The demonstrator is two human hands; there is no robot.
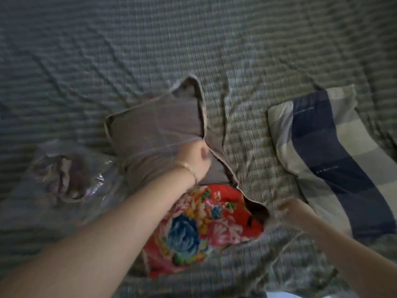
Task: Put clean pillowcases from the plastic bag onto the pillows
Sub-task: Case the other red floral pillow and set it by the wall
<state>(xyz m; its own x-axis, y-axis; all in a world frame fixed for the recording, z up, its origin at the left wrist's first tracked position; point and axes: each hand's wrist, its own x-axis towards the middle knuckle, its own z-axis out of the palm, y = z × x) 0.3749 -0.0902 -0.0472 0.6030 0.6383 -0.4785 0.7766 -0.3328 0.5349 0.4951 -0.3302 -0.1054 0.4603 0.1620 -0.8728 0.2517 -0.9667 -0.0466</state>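
Note:
A red floral pillow (202,224) lies on the bed near me, its far half inside a grey-brown pillowcase (154,130). My left hand (194,159) grips the pillowcase's upper layer where it bunches over the pillow. My right hand (294,212) pinches the open edge of the pillowcase at the pillow's right corner. To the left lies the clear plastic bag (71,177) with folded cloth inside. The frame is blurred.
A second pillow (326,151) in a blue and cream checked case lies at the right. The whole bed is covered by a green-grey checked sheet (193,39), wrinkled around the pillows.

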